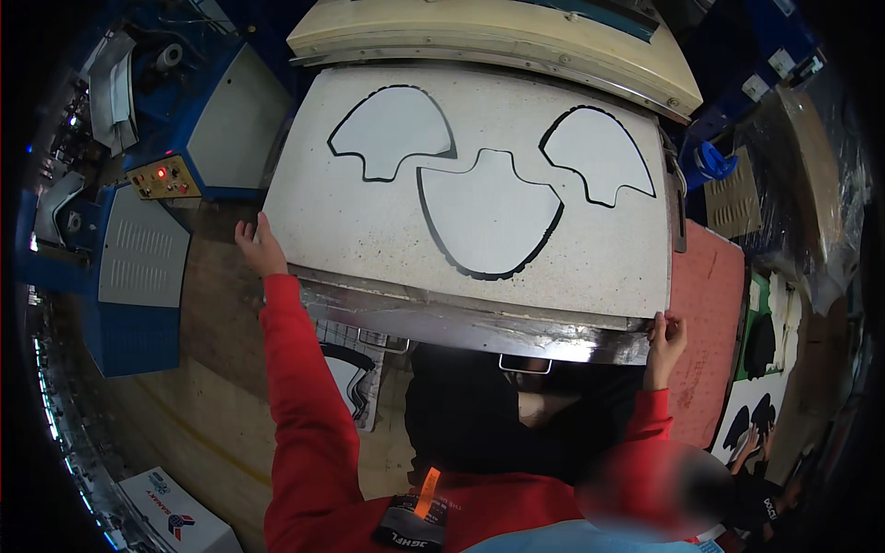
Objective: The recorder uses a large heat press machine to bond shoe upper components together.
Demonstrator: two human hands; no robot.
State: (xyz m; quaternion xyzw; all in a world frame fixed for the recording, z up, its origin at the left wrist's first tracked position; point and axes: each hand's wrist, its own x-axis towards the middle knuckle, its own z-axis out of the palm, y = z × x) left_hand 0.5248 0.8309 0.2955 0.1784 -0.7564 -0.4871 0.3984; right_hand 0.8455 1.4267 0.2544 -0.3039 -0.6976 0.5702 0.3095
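Observation:
A wide white board (369,221) lies in front of me on a metal-edged tray (479,330). On it rest three fan-shaped, dark-edged outlines that look like cutting dies: one at the upper left (452,138), one in the middle (489,275) and one at the upper right (553,166). At the board's near left corner is my left hand (263,249), fingers apart and thumb by the edge. My right hand (666,350) has its fingers curled at the near right corner, seemingly gripping the board's edge.
A cream press beam (498,46) spans the far side. Blue machinery (235,120) with a control panel (164,175) stands left. A red mat (705,313) lies right; beyond it another person's hands (758,444) touch dark pieces. Below left are a white carton (175,511) and tray handles (525,366).

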